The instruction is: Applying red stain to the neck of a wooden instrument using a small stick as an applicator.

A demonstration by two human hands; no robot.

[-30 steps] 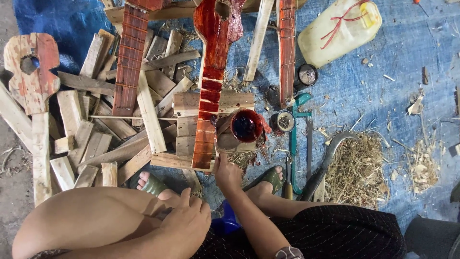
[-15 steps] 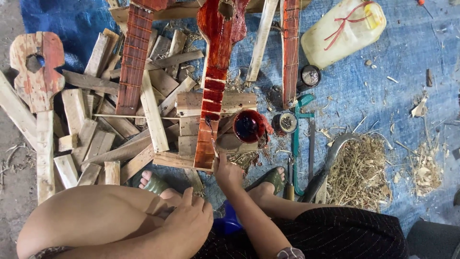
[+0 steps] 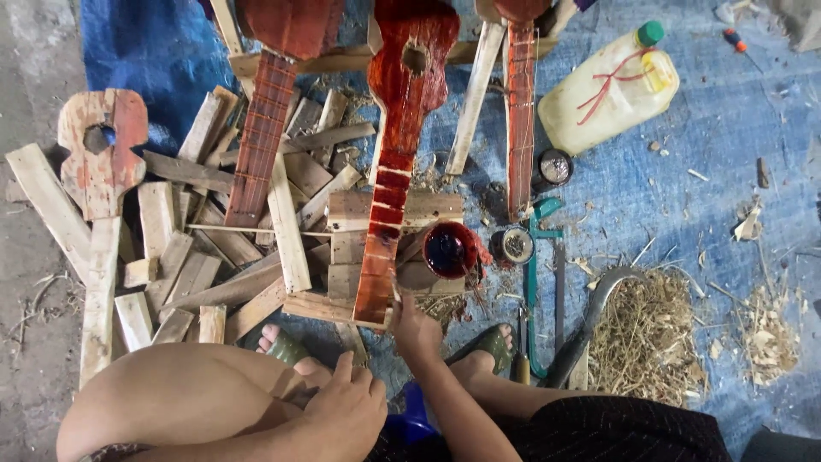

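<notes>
My right hand grips a thin brush whose tip touches the lower end of the neck of a small red-stained wooden guitar. The guitar lies across a wooden block. Just right of the neck stands a cup of dark red stain. My left hand rests flat on my bent leg and holds nothing.
Several wood offcuts are piled at the left, with an unpainted guitar and two more red guitar necks. A yellowish plastic jug, small tins, a teal hand tool and wood shavings lie on the blue tarp.
The view has tilted slightly, so everything sits a little lower in the frame. My right hand stays at the bottom of the guitar neck with the brush. My left hand has not moved.
</notes>
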